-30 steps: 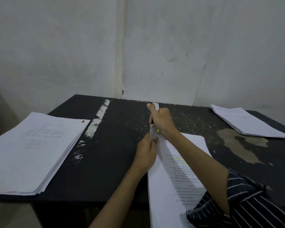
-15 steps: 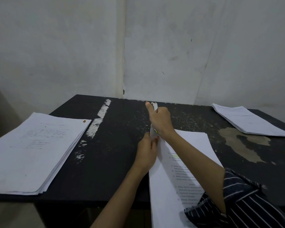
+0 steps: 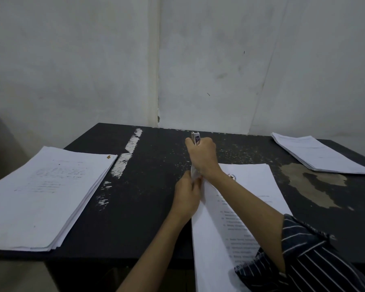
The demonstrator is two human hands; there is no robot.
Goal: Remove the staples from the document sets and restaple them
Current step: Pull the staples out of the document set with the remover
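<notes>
Document set lies on the black counter, its top-left corner pinched in the left hand grip; the right hand grip is wrapped around a stapler.

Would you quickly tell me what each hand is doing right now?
Left hand: closed, pinching the document at its top corner.
Right hand: closed around the stapler, at that same corner.

Setting: plain office-type workroom.
Evidence: worn black desk set against bare white walls; paper stacks laid out on it.
</notes>
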